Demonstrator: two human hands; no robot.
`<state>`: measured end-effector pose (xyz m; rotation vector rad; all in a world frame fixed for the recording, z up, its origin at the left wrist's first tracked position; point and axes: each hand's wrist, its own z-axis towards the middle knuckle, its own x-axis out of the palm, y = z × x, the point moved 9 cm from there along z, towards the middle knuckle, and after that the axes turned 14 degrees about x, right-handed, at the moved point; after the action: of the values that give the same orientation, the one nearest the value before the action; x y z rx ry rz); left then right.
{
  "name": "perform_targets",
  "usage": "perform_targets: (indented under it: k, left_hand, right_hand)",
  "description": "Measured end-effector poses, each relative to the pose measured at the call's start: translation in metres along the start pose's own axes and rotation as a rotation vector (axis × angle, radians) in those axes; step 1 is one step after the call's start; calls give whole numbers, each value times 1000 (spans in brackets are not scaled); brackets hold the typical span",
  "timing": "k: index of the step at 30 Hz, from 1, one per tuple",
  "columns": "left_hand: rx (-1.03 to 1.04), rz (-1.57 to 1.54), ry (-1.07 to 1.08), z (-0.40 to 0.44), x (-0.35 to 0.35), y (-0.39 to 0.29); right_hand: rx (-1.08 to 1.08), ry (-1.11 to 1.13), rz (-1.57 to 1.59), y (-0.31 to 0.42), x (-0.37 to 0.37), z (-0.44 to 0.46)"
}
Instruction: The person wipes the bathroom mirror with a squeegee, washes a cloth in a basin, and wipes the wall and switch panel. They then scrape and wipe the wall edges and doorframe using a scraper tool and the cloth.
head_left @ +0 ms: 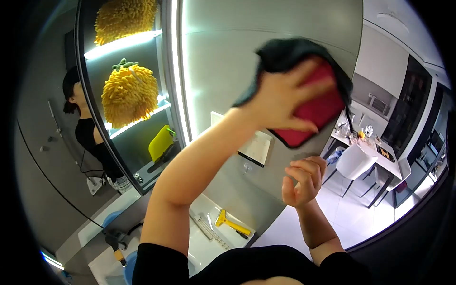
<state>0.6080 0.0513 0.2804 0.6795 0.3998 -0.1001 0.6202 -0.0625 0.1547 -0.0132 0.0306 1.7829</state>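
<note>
One splayed left hand [282, 99] lay over a red-and-black cloth [327, 106], probably to spread pressure evenly; at six o'clock, the right hand [306, 181], loosely curled, seemed empty.

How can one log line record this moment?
left hand: spread on red-black cloth; right hand: loosely curled; yellow scraper: on white surface

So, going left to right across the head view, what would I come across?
Lower shaggy yellow cloth, lime-green item, yellow scraper, red-and-black cloth with the left hand spread on it, tall dark panel.
</note>
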Motion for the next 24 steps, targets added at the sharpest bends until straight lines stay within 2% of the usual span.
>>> perform_targets:
  k: [1, 3, 5, 10, 12, 16, 18, 20, 22, 24]
  left_hand:
    - [6, 139, -52, -9, -18, 17]
    - [-246, 171, -81, -41, -34, 64]
    - [-364, 425, -108, -76, -42, 96]
    - [-563, 351, -282, -131, -64, 151]
    - [-588, 330, -389, -149, -76, 173]
    - [-486, 370, -403, -140, -90, 184]
    - [-533, 417, -393, -130, -87, 187]
    - [-537, 494, -329, -118, -75, 191]
    - [-415, 544, -201, -74, -71, 162]
    - [-359, 461, -182, -35, -67, 136]
  right_hand:
    - [22, 19, 2, -3, 2, 1]
    - [-11, 41, 22, -4, 1, -1]
    - [-19, 49, 55, -4, 2, 0]
    - [-13, 41, 52, -3, 0, 0]
    - [16, 51, 74, -7, -1, 1]
    - [27, 38, 106, -8, -2, 1]
    - [34, 40, 100, -10, -2, 0]
    - [22, 29, 121, -9, -3, 0]
    - [26, 30, 115, -8, -2, 1]
    - [33, 33, 105, -7, -3, 1]
